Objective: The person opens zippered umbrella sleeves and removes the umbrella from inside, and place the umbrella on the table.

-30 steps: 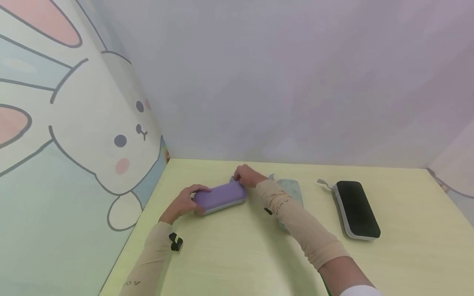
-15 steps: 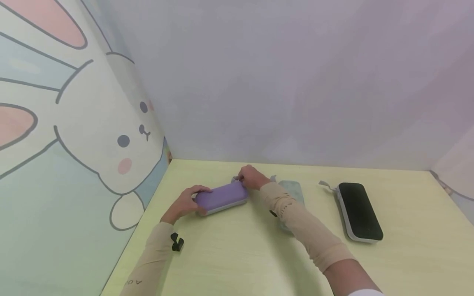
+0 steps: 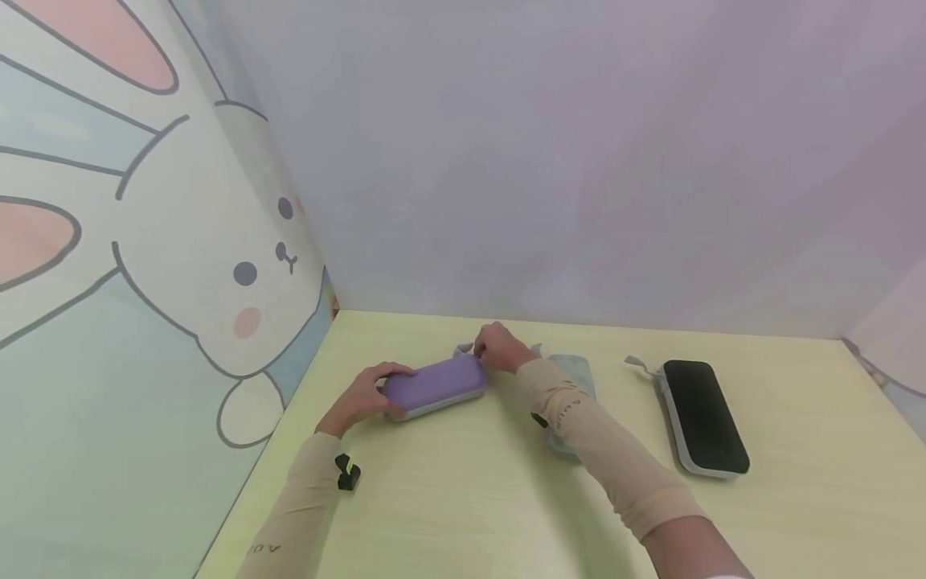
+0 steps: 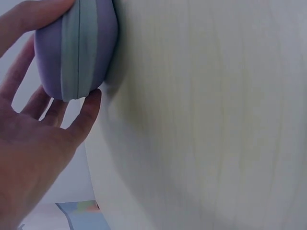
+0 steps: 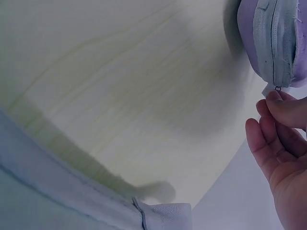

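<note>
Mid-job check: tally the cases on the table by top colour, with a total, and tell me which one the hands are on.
Purple case: 1, gripped by the left hand; the right hand pinches at its zip end
Pale green case: 1, partly hidden by the right sleeve
Black case: 1
Total: 3

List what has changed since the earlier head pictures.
The right hand has shifted slightly to the right at the right end of the purple case, baring more of the grey strap; it pinches the zipper pull. Neither hand visibly let go. The left hand keeps its grip; the purple case, pale green case and black-topped case stayed put.
</note>
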A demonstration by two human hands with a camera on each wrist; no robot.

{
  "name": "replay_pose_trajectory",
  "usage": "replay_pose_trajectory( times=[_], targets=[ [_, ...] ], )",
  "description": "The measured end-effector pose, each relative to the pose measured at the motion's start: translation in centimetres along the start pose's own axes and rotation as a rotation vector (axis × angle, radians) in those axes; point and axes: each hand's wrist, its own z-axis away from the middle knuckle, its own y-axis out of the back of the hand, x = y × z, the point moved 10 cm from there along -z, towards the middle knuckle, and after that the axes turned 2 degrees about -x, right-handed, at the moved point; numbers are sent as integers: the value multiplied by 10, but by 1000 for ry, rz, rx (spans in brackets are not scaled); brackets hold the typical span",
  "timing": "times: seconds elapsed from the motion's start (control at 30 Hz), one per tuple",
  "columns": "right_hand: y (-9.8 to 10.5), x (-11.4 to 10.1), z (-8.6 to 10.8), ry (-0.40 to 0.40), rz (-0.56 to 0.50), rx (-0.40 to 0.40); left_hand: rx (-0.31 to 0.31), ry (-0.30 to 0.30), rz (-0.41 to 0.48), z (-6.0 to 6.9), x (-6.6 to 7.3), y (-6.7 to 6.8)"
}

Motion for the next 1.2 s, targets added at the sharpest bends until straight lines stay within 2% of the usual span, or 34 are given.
replay_pose_trajectory(
  times=[0.37, 0.67, 0.93, 1.2],
  targets=[
    [-1, 5, 8, -6, 4, -24, 2, 5, 18, 0, -2, -2],
    [3, -2, 13, 35, -29, 4, 3, -2, 13, 0, 0, -1],
    [4, -1, 15, 39, -8, 19, 1, -4, 21, 0, -1, -1],
    [6, -2, 17, 62, -19, 26, 24, 3, 35, 2, -1, -1]
  ],
)
